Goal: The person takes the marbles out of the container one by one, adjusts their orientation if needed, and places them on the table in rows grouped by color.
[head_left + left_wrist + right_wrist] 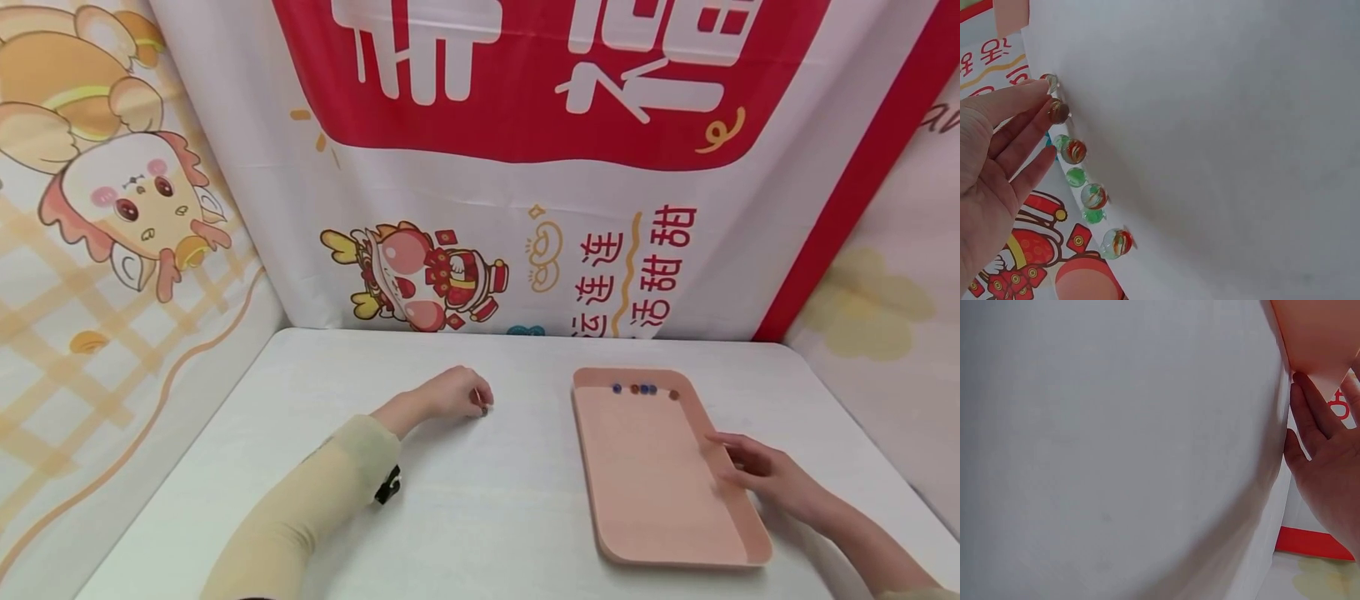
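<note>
My left hand (453,393) is low over the white table, left of the tray, its fingertips pinching a brownish glass marble (1059,111). Past those fingers, in the left wrist view, several more marbles form a loose row: a green one (1076,177), a clear one with red and green swirls (1094,196) and a red-swirled one (1117,243) among them. My right hand (776,479) holds the right wall of a pink tray (652,550), with fingers on either side of its rim. Against the tray's far wall sit several marbles, including a blue marble (617,388) and a brown marble (673,395).
The white table (495,517) carries the tray on its right half. Behind it hangs a red and white printed cloth (510,125), and more printed cloths enclose the left and right sides. A black clip (387,485) shows at my left sleeve.
</note>
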`<state>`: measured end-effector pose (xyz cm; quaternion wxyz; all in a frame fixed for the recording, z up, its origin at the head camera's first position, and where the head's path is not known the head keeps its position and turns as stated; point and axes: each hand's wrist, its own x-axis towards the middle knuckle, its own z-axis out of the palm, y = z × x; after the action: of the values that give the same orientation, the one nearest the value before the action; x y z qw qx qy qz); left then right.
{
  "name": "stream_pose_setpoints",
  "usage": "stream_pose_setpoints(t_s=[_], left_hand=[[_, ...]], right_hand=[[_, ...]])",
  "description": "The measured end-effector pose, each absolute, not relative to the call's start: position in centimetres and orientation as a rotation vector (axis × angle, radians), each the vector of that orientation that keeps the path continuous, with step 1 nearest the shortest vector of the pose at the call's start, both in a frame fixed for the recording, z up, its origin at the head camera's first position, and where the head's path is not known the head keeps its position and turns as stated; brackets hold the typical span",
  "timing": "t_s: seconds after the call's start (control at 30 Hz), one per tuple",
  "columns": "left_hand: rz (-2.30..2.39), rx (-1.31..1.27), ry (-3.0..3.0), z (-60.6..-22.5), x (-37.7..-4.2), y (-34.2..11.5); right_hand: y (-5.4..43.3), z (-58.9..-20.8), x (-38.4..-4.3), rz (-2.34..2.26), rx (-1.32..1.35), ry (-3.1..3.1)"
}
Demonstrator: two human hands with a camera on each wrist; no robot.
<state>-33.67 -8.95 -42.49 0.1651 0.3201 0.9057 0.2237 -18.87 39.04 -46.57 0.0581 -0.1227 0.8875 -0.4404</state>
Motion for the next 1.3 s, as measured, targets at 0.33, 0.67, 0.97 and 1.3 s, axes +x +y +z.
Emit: stream_pose_setpoints(t_s=[0.33, 0.67, 0.97, 1.3], left_hand=[[0.747, 0.992, 2.646, -39.8, -34.8, -9.7], [0.743, 1.141, 2.651, -37.9, -34.9, -7.4], [0.707, 1.198, 2.603, -37.7, -34.1, -3.2], [0.657, 1.346, 2.565, -39.2, -34.1, 1.9]], right_hand=[[39.2, -46.8, -18.9, -1.348, -0.411, 2.692], [39.1, -46.8, -18.9, -1.339, -0.369, 2.675], [39.3, -46.9, -18.8, -1.377, -0.436, 2.694], [39.4, -46.8, -18.9, -1.409, -0.467, 2.689]])
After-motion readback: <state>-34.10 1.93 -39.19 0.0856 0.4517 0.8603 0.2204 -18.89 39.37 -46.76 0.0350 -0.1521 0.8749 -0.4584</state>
